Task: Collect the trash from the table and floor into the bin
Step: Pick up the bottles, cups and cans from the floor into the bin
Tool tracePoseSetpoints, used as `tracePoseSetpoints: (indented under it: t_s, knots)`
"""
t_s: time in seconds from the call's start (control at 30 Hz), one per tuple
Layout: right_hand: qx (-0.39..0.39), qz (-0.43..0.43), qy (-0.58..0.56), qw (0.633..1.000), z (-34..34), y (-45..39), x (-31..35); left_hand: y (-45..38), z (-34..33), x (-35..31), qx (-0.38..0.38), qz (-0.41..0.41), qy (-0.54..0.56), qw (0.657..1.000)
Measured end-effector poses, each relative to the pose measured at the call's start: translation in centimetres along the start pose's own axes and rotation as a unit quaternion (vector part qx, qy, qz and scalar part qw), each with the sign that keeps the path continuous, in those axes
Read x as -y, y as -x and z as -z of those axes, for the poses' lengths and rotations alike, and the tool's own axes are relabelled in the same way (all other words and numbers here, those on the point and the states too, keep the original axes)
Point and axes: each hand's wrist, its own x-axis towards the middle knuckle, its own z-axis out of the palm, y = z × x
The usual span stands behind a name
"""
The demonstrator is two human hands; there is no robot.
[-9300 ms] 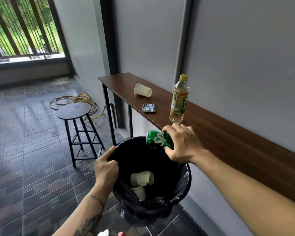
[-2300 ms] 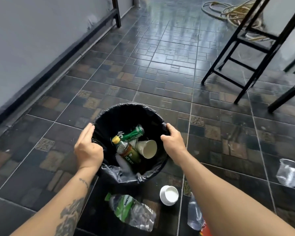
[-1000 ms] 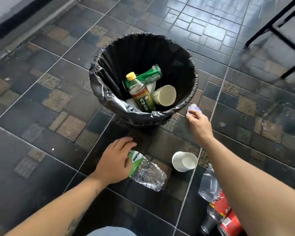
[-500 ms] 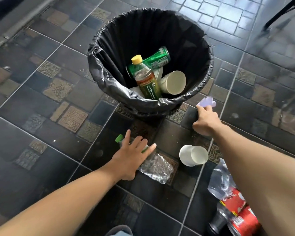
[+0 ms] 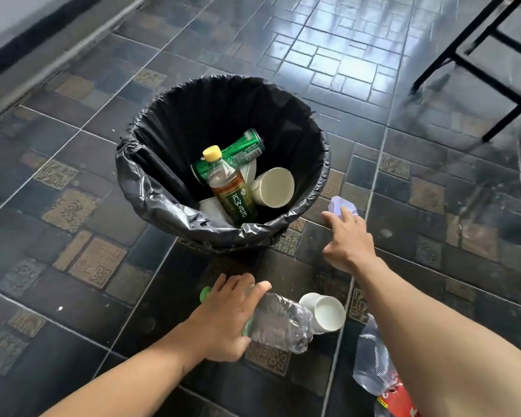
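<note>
A bin with a black liner (image 5: 151, 188) stands on the tiled floor. Inside lie a green can (image 5: 244, 149), a tea bottle with a yellow cap (image 5: 232, 191) and a paper cup (image 5: 272, 188). Just in front of the bin, my left hand (image 5: 226, 317) is wrapped around a crushed clear bottle with a green cap (image 5: 280, 323) that lies on the floor. My right hand (image 5: 348, 242) reaches to the bin's right, fingertips touching a small crumpled pale wrapper (image 5: 342, 204) on the tiles. A white paper cup (image 5: 327, 314) lies beside the crushed bottle.
Another clear plastic bottle with a red label (image 5: 379, 374) lies at the lower right under my right forearm. Black metal stool legs (image 5: 494, 67) stand at the upper right. A wall base (image 5: 42, 46) runs along the upper left.
My left hand has closed around the crushed bottle, which it was only pressing flat-handed before. My right hand has stayed at the crumpled wrapper. The view has pulled back slightly.
</note>
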Motion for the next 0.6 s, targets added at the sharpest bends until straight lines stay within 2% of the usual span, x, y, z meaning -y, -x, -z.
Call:
tracePoseSetpoints:
  t_s: [0.1,0.17,0.27,0.37,0.5,0.6]
  knots:
    - [0.06,-0.012,0.007,0.998,0.3,-1.7,-0.8,-0.3,0.1,0.2,0.017,0.028,-0.002,0.999]
    - [0.074,-0.014,0.009,0.997,0.1,-2.2,-1.2,-0.4,0.1,0.5,0.032,0.051,-0.009,0.998]
    - [0.046,-0.016,0.016,0.999,-1.0,-1.2,-1.6,-0.6,0.1,0.5,0.04,0.069,0.0,0.997]
    - [0.026,-0.004,0.013,1.0,-2.3,0.7,-2.2,-0.8,-0.1,0.3,0.015,0.081,0.02,0.996]
    - [-0.019,0.041,0.017,0.999,-2.9,2.8,-3.2,-0.8,0.0,0.0,-0.02,0.07,0.045,0.996]
    - [-0.083,0.104,0.037,0.99,-1.5,3.8,-3.6,-0.1,1.2,-0.8,-0.057,0.045,0.048,0.996]
